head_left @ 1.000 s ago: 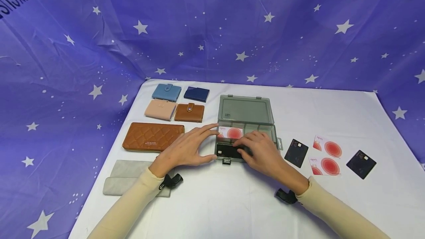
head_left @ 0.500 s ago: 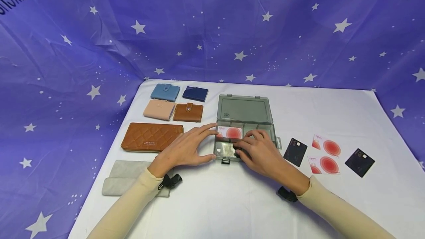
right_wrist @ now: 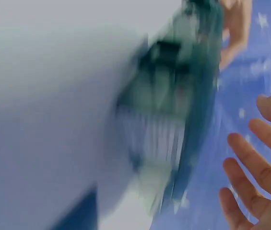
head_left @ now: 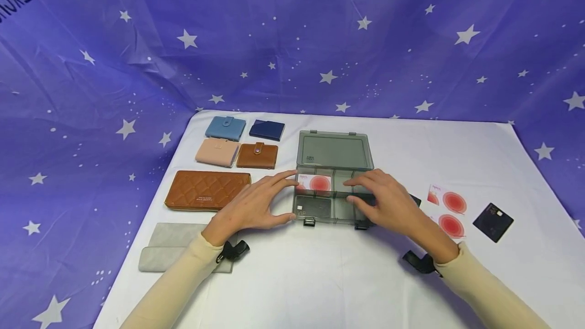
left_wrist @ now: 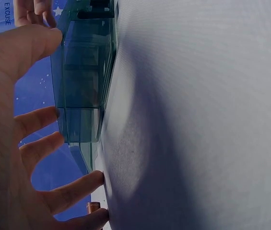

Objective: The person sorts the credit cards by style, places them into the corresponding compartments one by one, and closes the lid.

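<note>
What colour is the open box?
The open rectangular plastic box is see-through grey-green, seen best in the head view.

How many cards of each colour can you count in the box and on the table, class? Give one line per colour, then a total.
Red-and-white cards: 3
Black cards, one mostly hidden by the right hand: 3
Total in sight: 6

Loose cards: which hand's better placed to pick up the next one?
Right, probably. The right hand looks empty and is nearer the loose cards; the left hand is across the box, at its left edge.
</note>
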{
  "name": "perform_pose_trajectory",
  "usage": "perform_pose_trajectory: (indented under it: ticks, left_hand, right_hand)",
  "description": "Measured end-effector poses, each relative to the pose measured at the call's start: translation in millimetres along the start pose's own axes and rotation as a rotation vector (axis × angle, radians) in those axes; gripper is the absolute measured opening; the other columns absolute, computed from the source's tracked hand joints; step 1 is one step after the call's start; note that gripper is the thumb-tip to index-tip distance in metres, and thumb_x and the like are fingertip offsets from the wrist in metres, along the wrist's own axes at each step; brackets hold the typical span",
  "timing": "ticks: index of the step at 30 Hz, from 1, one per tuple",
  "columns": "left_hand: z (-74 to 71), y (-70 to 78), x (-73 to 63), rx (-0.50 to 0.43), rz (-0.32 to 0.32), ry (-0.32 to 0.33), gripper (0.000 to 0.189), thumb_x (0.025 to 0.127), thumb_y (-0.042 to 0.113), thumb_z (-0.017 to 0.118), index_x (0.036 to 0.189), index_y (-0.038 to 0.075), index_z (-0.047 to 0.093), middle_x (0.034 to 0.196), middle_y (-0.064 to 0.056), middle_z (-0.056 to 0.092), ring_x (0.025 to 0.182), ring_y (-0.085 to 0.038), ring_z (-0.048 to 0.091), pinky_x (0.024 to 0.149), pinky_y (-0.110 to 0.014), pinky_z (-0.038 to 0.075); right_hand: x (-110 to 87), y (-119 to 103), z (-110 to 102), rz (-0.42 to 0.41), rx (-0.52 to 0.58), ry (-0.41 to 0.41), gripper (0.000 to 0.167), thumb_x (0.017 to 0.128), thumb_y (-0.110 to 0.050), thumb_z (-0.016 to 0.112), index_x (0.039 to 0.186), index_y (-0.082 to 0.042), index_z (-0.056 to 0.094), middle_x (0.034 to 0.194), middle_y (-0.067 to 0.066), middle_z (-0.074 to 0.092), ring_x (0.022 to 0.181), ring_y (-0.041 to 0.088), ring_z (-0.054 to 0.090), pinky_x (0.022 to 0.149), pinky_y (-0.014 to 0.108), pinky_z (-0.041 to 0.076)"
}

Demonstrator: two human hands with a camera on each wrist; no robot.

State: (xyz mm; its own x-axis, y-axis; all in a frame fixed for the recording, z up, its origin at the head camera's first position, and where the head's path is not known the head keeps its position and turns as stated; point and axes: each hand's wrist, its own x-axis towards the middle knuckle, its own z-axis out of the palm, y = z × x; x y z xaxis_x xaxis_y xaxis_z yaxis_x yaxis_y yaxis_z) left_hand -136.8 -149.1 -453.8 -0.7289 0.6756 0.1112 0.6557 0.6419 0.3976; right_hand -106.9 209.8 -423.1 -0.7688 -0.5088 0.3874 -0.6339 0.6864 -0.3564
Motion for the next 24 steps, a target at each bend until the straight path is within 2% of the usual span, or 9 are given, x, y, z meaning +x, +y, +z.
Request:
perform_pose_trajectory:
  ticks: [5, 10, 12, 15, 17, 20, 22, 24]
  left_hand:
    - [-1.3, 0.6, -0.2, 0.000, 0.001, 0.005, 0.077, 0.092, 0.064, 0.074, 0.158, 0.028, 0.054, 0.174, 0.012, 0.033, 0.141, -0.026, 0.055, 0.099, -0.053, 0.055]
    - [-1.2, 0.9, -0.2, 0.000, -0.001, -0.001, 0.077, 0.093, 0.064, 0.073, 0.158, 0.028, 0.054, 0.174, 0.012, 0.033, 0.142, -0.026, 0.055, 0.100, -0.053, 0.054]
    - [-0.8, 0.8, -0.2, 0.000, -0.002, -0.001, 0.077, 0.092, 0.064, 0.073, 0.158, 0.028, 0.054, 0.174, 0.012, 0.033, 0.143, -0.026, 0.054, 0.100, -0.053, 0.054]
    - [-0.5, 0.7, -0.3, 0.001, 0.000, 0.003, 0.077, 0.092, 0.064, 0.074, 0.157, 0.028, 0.054, 0.174, 0.012, 0.033, 0.143, -0.026, 0.054, 0.101, -0.053, 0.054]
    - [-0.3, 0.6, -0.3, 0.004, 0.004, 0.003, 0.077, 0.092, 0.065, 0.073, 0.157, 0.027, 0.055, 0.174, 0.012, 0.034, 0.143, -0.026, 0.054, 0.103, -0.053, 0.053]
    - [0.2, 0.1, -0.2, 0.010, 0.010, 0.002, 0.077, 0.093, 0.065, 0.073, 0.158, 0.027, 0.054, 0.174, 0.011, 0.033, 0.144, -0.026, 0.053, 0.105, -0.053, 0.052]
    - [0.2, 0.1, -0.3, 0.012, 0.009, -0.001, 0.078, 0.093, 0.065, 0.072, 0.158, 0.027, 0.054, 0.174, 0.011, 0.033, 0.144, -0.025, 0.053, 0.105, -0.053, 0.052]
    - [0.2, 0.1, -0.5, 0.009, 0.008, 0.000, 0.078, 0.093, 0.065, 0.072, 0.159, 0.026, 0.053, 0.175, 0.011, 0.032, 0.143, -0.025, 0.054, 0.104, -0.052, 0.053]
  right_hand:
    - [-19.2, 32.8, -26.5, 0.144, 0.022, 0.065, 0.037, 0.089, -0.017, 0.089, 0.124, -0.016, 0.077, 0.120, 0.000, 0.077, 0.118, 0.028, 0.067, 0.096, 0.050, 0.051]
    - [-47.8, 66.9, -46.2, 0.296, 0.044, 0.088, 0.043, 0.088, -0.015, 0.090, 0.129, -0.018, 0.076, 0.123, 0.001, 0.076, 0.123, 0.031, 0.065, 0.100, 0.028, 0.042]
    - [-60.0, 78.3, -52.8, 0.339, 0.028, 0.084, 0.044, 0.088, -0.017, 0.090, 0.131, -0.017, 0.076, 0.123, 0.003, 0.077, 0.123, 0.033, 0.064, 0.097, 0.023, 0.039]
    - [-77.4, 93.4, -61.0, 0.389, 0.003, 0.062, 0.047, 0.089, -0.020, 0.091, 0.132, -0.016, 0.075, 0.123, 0.007, 0.077, 0.120, 0.036, 0.065, 0.092, 0.020, 0.043]
    - [-89.2, 102.1, -65.8, 0.419, -0.008, 0.039, 0.050, 0.088, -0.021, 0.091, 0.134, -0.015, 0.074, 0.122, 0.010, 0.078, 0.116, 0.039, 0.067, 0.089, 0.026, 0.048]
    - [-105.7, 113.5, -71.7, 0.471, -0.010, -0.008, 0.056, 0.087, -0.022, 0.092, 0.138, -0.011, 0.071, 0.124, 0.018, 0.075, 0.112, 0.046, 0.067, 0.091, 0.046, 0.054]
    - [-114.8, 120.5, -74.9, 0.498, -0.023, -0.037, 0.058, 0.087, -0.023, 0.092, 0.138, -0.009, 0.069, 0.126, 0.022, 0.073, 0.112, 0.051, 0.065, 0.089, 0.063, 0.050]
    - [-122.4, 128.1, -77.2, 0.516, -0.037, -0.065, 0.060, 0.086, -0.022, 0.093, 0.138, -0.006, 0.068, 0.128, 0.027, 0.071, 0.112, 0.054, 0.063, 0.087, 0.073, 0.047]
